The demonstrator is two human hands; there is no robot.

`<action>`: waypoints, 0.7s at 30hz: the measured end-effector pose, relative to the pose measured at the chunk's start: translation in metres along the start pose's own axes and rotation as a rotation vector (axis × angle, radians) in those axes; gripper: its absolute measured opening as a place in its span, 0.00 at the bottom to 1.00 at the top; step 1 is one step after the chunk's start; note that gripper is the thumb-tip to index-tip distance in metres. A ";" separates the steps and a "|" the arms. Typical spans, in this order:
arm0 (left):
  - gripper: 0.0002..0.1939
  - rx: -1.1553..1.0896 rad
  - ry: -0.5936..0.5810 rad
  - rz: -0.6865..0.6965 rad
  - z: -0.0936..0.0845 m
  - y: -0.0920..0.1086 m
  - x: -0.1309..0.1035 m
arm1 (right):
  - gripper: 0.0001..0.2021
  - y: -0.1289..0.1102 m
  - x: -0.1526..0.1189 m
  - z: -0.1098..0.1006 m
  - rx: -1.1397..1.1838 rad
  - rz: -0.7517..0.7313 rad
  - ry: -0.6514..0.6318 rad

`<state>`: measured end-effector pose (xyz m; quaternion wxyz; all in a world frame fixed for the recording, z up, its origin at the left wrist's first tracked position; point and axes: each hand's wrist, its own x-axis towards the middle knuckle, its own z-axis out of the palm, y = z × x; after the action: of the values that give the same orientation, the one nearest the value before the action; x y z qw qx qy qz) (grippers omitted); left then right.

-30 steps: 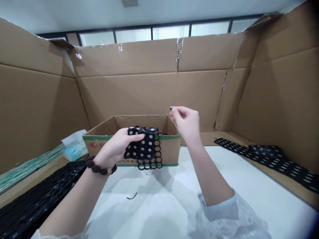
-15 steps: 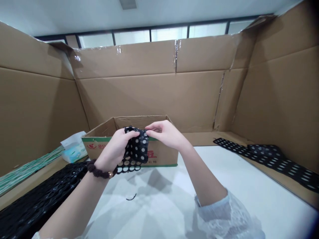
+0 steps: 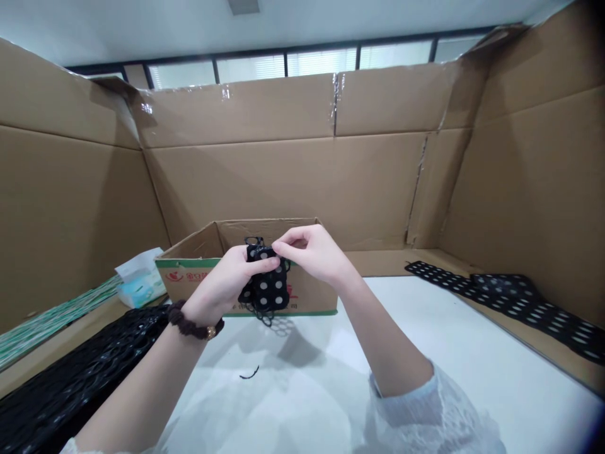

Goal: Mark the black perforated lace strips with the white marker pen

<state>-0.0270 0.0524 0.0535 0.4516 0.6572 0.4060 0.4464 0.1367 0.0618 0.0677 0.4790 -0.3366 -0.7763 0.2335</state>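
Observation:
My left hand (image 3: pixel 227 277) is closed on a small black sheet with pale round dots (image 3: pixel 271 293), its thumb lying across the front. At the sheet's top edge, the thumb and fingertips of my right hand (image 3: pixel 314 252) are pinched together. A black net of thin rings (image 3: pixel 262 315) dangles below and behind the dotted sheet, partly hidden by it. Both hands are raised in front of an open cardboard box (image 3: pixel 316 296) with green edging and red print. On the white tabletop below lies a thin curved black scrap (image 3: pixel 249 373).
Glossy black ring-patterned sheets (image 3: pixel 89 366) are piled at left. Beyond them are green-and-white strips (image 3: pixel 61 318) and a tissue packet (image 3: pixel 142 284). Long black dotted sheets (image 3: pixel 529 309) lie along the right side. Tall cardboard walls (image 3: pixel 283 170) enclose the table.
The dotted sheet has turned to face me more squarely and shifted slightly right. The ring net has moved from beside my left wrist to beneath the sheet. Both hands stay nearly in place.

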 end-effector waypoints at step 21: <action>0.15 -0.041 -0.093 -0.020 0.005 0.012 -0.006 | 0.15 0.002 0.006 0.009 -0.120 -0.107 0.609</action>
<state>-0.0226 0.0425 0.0625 0.4879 0.6639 0.3817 0.4190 0.1272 0.0673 0.0653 0.6806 -0.3772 -0.6261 0.0500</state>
